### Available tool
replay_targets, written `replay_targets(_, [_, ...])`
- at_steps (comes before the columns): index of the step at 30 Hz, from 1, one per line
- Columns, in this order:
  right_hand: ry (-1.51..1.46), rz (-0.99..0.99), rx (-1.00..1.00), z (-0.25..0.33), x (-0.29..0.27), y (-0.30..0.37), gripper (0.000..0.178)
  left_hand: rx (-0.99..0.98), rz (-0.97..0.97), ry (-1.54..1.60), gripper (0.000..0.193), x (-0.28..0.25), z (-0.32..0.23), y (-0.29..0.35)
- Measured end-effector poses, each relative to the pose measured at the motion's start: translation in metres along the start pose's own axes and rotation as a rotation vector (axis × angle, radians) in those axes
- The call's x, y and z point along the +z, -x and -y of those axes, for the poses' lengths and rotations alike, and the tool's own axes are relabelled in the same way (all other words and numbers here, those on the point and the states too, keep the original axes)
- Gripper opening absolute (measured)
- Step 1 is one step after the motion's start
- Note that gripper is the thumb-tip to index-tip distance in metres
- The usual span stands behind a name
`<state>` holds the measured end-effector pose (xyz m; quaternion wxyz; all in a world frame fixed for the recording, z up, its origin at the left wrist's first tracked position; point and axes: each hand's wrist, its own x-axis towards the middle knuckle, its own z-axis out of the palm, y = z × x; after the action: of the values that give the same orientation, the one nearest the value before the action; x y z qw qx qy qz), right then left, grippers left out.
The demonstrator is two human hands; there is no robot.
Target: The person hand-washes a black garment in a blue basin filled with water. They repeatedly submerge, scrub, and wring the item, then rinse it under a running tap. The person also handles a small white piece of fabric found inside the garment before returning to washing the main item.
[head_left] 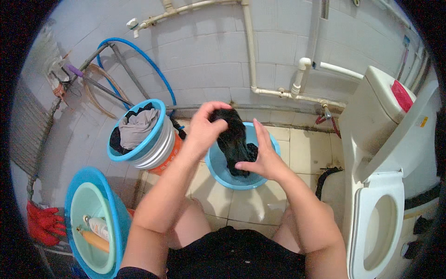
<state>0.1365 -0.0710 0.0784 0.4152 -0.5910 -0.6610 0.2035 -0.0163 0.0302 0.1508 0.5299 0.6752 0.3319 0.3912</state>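
My left hand (207, 127) is closed on the upper end of a wet-looking black cloth (231, 136), lifting it above a light blue basin (217, 173) on the tiled floor. The cloth hangs down into the basin, where its lower part lies bunched. My right hand (264, 159) is on the right of the cloth, its fingers stretched out and apart and its thumb pointing at the hanging fabric. Whether that thumb touches the cloth I cannot tell. What kind of garment the cloth is does not show.
Left stands a bucket (155, 148) topped by a blue basin (162, 114) of grey and black clothes (139, 126). Nearer, a green basin (83, 195) with bottles sits inside a bigger blue one (88, 174). A toilet (357, 232) is close on the right; pipes (251, 51) line the wall.
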Motion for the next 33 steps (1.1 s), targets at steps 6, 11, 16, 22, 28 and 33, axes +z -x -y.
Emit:
replay_targets(6, [-0.391, -0.199, 0.229, -0.015, 0.048, -0.027, 0.080, 0.116, 0.082, -0.073, 0.046, 0.027, 0.017, 0.025])
replay_targets(11, [-0.509, -0.367, 0.376, -0.017, 0.048, -0.034, 0.041, 0.292, 0.145, -0.340, 0.060, -0.004, 0.039, 0.002])
replay_targets(16, [-1.112, -0.383, 0.513, 0.004, 0.043, -0.049, 0.012, 0.030, 0.227, 0.332, 0.070, -0.002, 0.103, -0.025])
replay_targets(22, [-1.419, -0.413, 0.506, -0.005, 0.031, -0.070, 0.013, -0.139, 0.351, 0.504, 0.081, 0.032, 0.122, -0.012])
replay_targets(28, [-1.466, -0.469, 0.842, -0.039, 0.029, -0.082, 0.015, -0.042, 0.287, -0.039, 0.090, 0.034, 0.108, 0.009])
replay_targets(33, [-1.372, 0.003, 0.586, -0.028, 0.025, -0.084, 0.038, -0.540, 0.322, 0.320, 0.051, -0.004, 0.135, -0.005])
